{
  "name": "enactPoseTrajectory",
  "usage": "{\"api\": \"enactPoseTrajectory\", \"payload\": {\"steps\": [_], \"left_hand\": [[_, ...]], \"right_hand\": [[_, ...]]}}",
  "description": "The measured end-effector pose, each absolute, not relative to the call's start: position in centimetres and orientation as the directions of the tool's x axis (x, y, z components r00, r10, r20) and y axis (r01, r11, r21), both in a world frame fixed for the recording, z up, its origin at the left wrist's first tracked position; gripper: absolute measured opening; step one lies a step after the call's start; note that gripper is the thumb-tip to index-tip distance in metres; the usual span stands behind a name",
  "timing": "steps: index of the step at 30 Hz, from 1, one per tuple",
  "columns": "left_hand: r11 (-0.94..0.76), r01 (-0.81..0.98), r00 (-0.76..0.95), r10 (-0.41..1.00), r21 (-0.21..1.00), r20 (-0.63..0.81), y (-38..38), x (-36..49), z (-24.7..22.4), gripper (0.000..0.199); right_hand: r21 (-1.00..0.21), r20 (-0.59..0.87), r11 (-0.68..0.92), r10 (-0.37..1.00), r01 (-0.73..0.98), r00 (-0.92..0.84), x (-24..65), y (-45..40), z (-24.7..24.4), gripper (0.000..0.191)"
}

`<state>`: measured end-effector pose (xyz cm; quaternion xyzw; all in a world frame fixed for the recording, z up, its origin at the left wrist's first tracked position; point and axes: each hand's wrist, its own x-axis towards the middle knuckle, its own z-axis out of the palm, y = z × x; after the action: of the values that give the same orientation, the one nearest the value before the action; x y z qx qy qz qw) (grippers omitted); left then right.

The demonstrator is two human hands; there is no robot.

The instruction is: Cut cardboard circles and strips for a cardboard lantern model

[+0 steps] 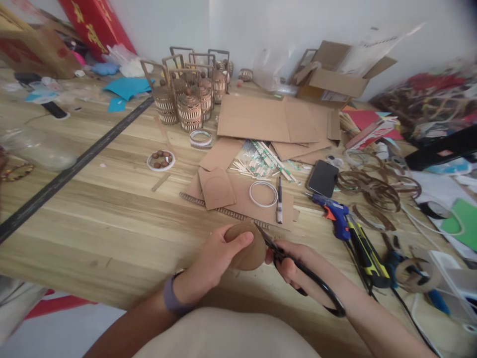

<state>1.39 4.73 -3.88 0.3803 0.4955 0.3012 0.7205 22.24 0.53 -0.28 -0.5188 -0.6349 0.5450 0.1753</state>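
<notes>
Wooden table [149, 223], pale wall behind. Left hand [218, 251] pinches a cardboard disc [248, 253] above the near edge; right hand [298, 268] is closed around black scissors [316, 281], blades at the disc's rim. Cardboard sheets [257, 117] and a glue gun [337, 214] lie beyond.

Open tabletop [126, 223] left, glue gun [338, 217] right

Wearer's top [227, 335]: plain beige, smooth cloth, rounded front edge at bottom of view. Left forearm [139, 311] bare, with a wide muted-purple band [171, 296] around the wrist. Small dark, shiny piece [180, 272] at the band's upper edge, too blurred to ID. Right forearm [367, 311] bare as well. Both hands ungloved. Left thumbnail [248, 236] short. Sleeve ends hidden.
</notes>
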Motion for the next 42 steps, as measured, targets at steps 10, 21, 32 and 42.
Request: {"api": "enactPoseTrajectory", "payload": {"steps": [10,21,32,42], "left_hand": [[0.530,-0.018,0.385,0.786,0.848,-0.483,4.7,1.4,-3.8,0.041],[0.526,-0.057,0.434,0.779,0.848,-0.453,4.6,1.6,-3.7,0.044],[0.517,-0.030,0.423,0.782,0.855,-0.458,4.6,1.5,-4.3,0.046],[0.512,-0.029,0.444,0.776,0.859,-0.448,4.6,1.4,-4.2,0.052]], "right_hand": [[-0.893,-0.212,0.019,0.864,0.451,-0.457,21.4,1.5,-0.1,0.070],[-0.920,-0.217,-0.033,0.873,0.390,-0.437,21.5,0.7,-1.2,0.068],[-0.927,-0.208,-0.038,0.878,0.373,-0.430,21.0,0.8,-0.1,0.073],[-0.919,-0.230,-0.048,0.872,0.392,-0.432,21.1,0.6,-0.1,0.074]]}}
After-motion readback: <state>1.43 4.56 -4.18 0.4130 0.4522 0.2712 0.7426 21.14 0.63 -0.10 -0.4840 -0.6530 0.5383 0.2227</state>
